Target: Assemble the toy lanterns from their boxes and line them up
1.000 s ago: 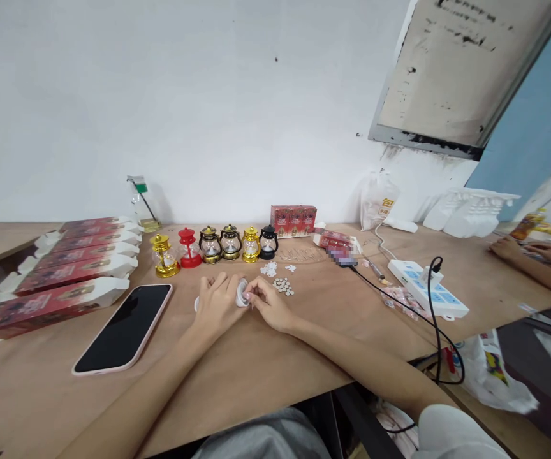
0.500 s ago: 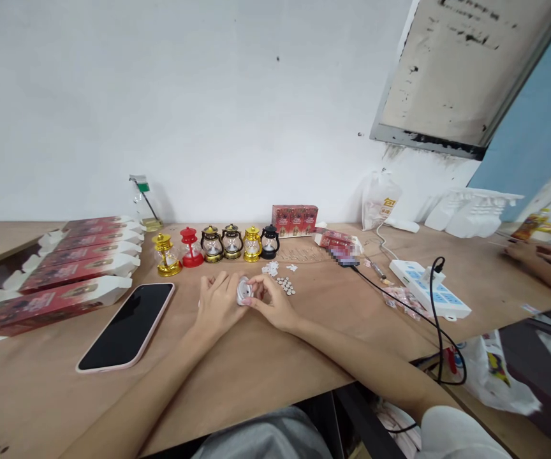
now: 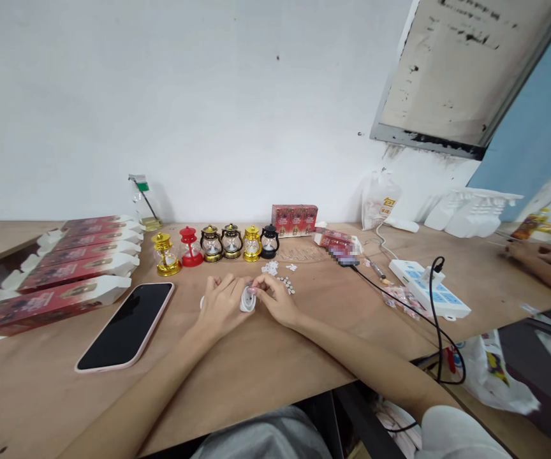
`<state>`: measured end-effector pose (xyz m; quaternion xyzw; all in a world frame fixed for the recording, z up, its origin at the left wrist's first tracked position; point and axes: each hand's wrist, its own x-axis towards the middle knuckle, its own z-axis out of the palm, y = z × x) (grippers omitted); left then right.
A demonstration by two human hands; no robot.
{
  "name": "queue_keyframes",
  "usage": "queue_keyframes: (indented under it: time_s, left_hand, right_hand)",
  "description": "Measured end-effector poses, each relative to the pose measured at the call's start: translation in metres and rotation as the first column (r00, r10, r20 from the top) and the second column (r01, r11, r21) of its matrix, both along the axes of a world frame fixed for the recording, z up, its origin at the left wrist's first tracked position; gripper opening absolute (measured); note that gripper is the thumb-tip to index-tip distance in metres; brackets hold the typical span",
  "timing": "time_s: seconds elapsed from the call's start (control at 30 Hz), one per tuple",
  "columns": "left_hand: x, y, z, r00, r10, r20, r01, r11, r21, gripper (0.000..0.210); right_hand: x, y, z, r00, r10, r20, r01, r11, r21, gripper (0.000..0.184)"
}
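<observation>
My left hand (image 3: 222, 305) is wrapped over a white mini lantern (image 3: 248, 299), seemingly lying on its side; its round, open underside faces right and most of the body is hidden. At the rim of that underside, my right hand (image 3: 275, 299) has thumb and fingers pinched together; whatever is between them is too small to make out. Just behind the right hand lie several button cells (image 3: 287, 284) and some small white pieces (image 3: 270, 268). Beyond my hands stands a row of mini lanterns in gold, red (image 3: 191, 247), bronze and black (image 3: 270, 242).
Open red cartons (image 3: 55, 306) lie at the left beside a phone (image 3: 126, 328). A red box pack (image 3: 294, 220) stands by the wall. To the right are a power strip (image 3: 429, 290), black cable (image 3: 400, 296) and plastic bag (image 3: 379, 201). Another person's hands (image 3: 534, 252) rest at far right.
The white lantern's underside has turned and tipped, and its other end now shows left of my left hand. My right hand's fingers have shifted up to the rim.
</observation>
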<state>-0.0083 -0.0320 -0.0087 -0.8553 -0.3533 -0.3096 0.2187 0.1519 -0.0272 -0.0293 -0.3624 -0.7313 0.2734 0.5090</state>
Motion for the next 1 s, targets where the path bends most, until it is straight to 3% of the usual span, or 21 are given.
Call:
queue_keyframes:
  time_s: [0.63,1.0]
  left_hand:
    - [0.010,0.000,-0.002,0.990,0.132,-0.058,-0.135,0.990,-0.044,0.015]
    - [0.013,0.001,0.001,0.986,0.159,-0.055,-0.162,0.984,-0.067,0.011]
  right_hand:
    - [-0.002,0.007,-0.008,1.000,0.002,-0.022,-0.003,0.997,-0.075,0.016]
    - [-0.002,0.014,-0.016,0.995,0.067,-0.078,-0.077,0.988,-0.133,0.020]
